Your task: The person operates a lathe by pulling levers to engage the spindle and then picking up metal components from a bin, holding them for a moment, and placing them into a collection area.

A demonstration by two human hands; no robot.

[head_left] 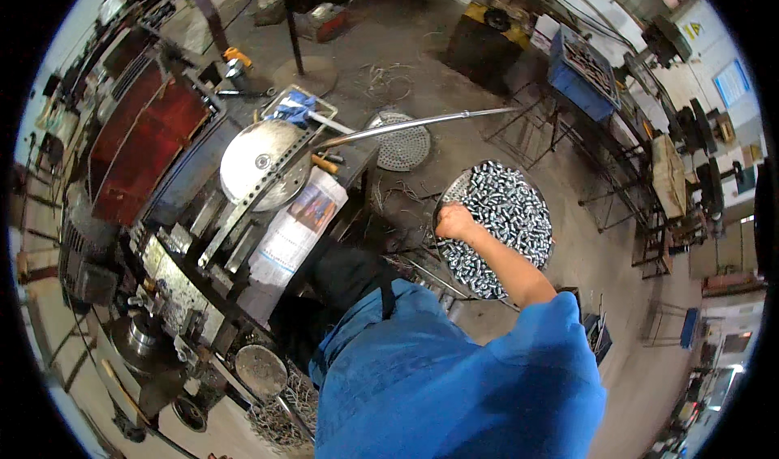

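My right hand is at the left rim of a round perforated metal tray, its fingers curled closed. Whether they grip the rim or a small part is hidden by the hand itself. Heaped across the tray are many short, shiny metal cylinders. My left hand does not show; my blue-clad body fills the lower middle.
To the left stands a machine with a round pale plate, a perforated bar and a newspaper. A long metal rod juts rightward from it. A blue crate sits on a stand at the back right.
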